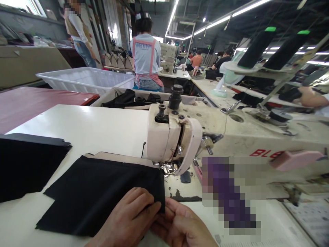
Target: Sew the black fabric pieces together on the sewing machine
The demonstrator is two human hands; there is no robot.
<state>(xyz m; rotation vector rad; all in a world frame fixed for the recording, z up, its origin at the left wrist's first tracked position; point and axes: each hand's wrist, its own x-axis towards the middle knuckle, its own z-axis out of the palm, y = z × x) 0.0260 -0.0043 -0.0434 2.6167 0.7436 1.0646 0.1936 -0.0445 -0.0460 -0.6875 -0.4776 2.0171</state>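
Pinched between left hand (128, 219) and right hand (180, 226): corner of black fabric (102, 192), lying at 7 o'clock from presser foot (168, 168) of sewing machine (205, 137). Fabric not yet under foot; no stitching visible. Second black stack (25, 164) at 9 o'clock.

Matt black cloth (102, 195) on a smooth glossy white table (97, 130).

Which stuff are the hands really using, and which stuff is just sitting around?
In use:
left hand
right hand
black fabric piece
sewing machine

Just lying about:
stack of black fabric
white plastic bin
thread cones
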